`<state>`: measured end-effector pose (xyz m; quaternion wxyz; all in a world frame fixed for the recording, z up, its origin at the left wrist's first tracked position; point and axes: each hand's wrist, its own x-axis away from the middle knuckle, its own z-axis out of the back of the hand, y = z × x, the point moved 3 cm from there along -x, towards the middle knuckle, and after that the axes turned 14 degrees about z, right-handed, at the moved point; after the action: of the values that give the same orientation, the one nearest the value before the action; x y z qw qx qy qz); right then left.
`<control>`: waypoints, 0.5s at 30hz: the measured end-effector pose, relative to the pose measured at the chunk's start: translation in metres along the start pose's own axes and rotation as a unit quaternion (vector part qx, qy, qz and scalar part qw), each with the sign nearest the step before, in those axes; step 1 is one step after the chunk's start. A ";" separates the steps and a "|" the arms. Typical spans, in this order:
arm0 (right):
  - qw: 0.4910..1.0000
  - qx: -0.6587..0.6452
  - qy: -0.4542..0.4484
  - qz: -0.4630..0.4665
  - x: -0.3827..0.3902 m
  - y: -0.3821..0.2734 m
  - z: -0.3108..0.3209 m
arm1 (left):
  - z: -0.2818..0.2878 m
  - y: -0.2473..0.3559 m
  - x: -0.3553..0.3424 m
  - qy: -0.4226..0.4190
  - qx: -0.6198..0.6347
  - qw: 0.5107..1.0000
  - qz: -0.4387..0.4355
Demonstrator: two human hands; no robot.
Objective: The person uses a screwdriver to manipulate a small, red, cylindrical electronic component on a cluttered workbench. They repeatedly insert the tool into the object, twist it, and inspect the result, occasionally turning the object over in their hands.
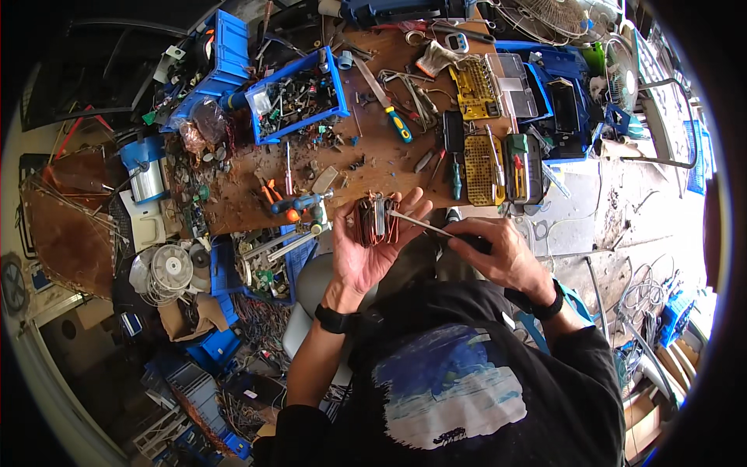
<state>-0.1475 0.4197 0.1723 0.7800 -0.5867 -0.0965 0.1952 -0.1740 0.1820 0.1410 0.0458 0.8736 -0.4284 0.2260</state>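
My left hand (364,261) is palm up, its fingers curled around a small motor core with copper windings (377,220). Metal plates show down the middle of the core, with reddish-brown wire bundled on both sides. In my right hand (504,253) is a screwdriver with a long metal shaft (420,223); my fingers cover most of its dark handle. The tip of the shaft reaches the right side of the windings. Both hands are in front of my body, near the workbench's front edge.
On the wooden workbench (311,156) lie a yellow-handled saw (387,105), a blue bin of small parts (299,97), yellow bit cases (484,170) and orange-handled pliers (274,192). A tangle of wires (272,331) and a fan motor (172,267) lie at the lower left.
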 end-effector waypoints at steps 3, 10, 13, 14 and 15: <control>0.999 0.009 -0.002 0.031 -0.001 -0.001 -0.003 | 0.003 -0.001 0.000 -0.042 0.001 0.999 -0.009; 1.000 -0.010 -0.014 -0.002 -0.001 0.000 -0.004 | 0.002 0.002 0.001 -0.019 0.002 1.000 -0.006; 0.999 -0.019 -0.018 -0.033 0.001 -0.002 0.002 | 0.002 0.002 0.001 -0.015 0.002 1.000 -0.006; 0.999 -0.021 -0.017 -0.043 0.002 -0.002 0.004 | -0.002 0.002 0.001 -0.006 -0.002 1.000 -0.010; 0.999 -0.014 -0.021 -0.036 0.003 -0.002 0.005 | -0.005 0.003 0.001 0.003 -0.005 1.000 -0.014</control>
<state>-0.1465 0.4246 0.1750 0.7762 -0.5892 -0.1367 0.1779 -0.1776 0.1810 0.1452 0.0547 0.8785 -0.4174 0.2260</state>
